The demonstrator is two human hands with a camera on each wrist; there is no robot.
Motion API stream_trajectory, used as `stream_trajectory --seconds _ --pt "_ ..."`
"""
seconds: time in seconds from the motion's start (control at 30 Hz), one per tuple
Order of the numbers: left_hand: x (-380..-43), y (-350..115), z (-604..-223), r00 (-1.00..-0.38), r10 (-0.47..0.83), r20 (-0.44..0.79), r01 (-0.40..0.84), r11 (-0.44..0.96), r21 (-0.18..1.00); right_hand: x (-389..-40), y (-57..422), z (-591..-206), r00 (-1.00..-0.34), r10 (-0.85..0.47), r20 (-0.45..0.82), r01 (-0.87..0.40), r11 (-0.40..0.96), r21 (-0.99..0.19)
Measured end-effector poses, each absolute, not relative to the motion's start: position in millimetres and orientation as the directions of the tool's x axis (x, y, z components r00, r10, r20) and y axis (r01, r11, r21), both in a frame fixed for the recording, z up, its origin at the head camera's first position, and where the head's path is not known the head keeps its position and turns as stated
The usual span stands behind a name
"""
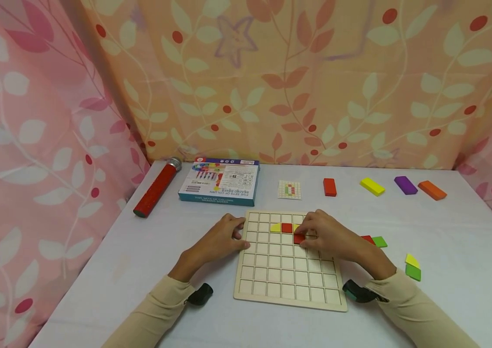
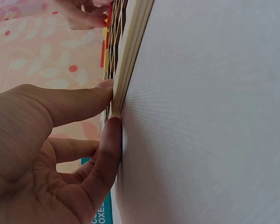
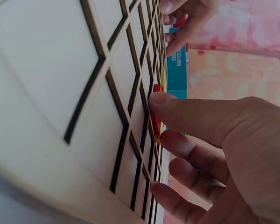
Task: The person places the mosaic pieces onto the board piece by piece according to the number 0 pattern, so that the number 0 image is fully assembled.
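Note:
A wooden grid board (image 1: pixel 287 303) lies on the white-covered table. My left hand (image 1: pixel 217 240) grips its left edge between thumb and finger, as the left wrist view also shows. Over the upper right cells, my right hand (image 1: pixel 328 234) pinches a red square tile (image 1: pixel 299 239), with the thumb pressed on it in the right wrist view. In the row above sit a yellow curved tile (image 1: pixel 275 227), a red square tile (image 1: pixel 287 227) and another yellow tile (image 1: pixel 296 227), partly hidden by the fingers. Behind the board lies a small pattern card (image 1: pixel 290 190).
Right of the board lie loose red (image 1: pixel 367 239), green (image 1: pixel 379 241) and yellow (image 1: pixel 411 261) tiles. Red (image 1: pixel 329 187), yellow (image 1: pixel 372 186), purple (image 1: pixel 405 185) and orange (image 1: pixel 432 190) blocks stand farther back. At back left are a box (image 1: pixel 219 182) and a red cylinder (image 1: pixel 157 190).

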State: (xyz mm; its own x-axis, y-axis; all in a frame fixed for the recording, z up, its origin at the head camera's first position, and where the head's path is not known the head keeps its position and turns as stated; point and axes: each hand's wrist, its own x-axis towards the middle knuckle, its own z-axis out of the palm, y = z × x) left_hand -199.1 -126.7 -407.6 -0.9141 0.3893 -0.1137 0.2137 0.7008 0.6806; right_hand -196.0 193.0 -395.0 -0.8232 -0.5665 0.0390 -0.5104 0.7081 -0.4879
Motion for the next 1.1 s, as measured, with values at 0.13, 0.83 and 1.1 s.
stream_trajectory --seconds 0.13,0.83,1.1 --pt "-198.9 -126.4 -407.0 -0.915 0.387 -0.114 0.212 0.701 0.681 -193.4 197.7 -391.0 -0.832 -0.554 0.015 -0.480 0.708 -0.518" --pt "-195.9 -126.1 -404.3 -0.921 0.371 -0.117 0.197 0.705 0.682 -168.1 301.0 -393.4 -0.932 -0.355 -0.073 -0.285 0.842 -0.457" --pt "-197.2 -125.5 -406.6 -0.919 0.380 -0.109 0.210 0.702 0.681 -165.5 308.6 -395.0 -0.934 -0.355 -0.049 -0.296 0.841 -0.454"
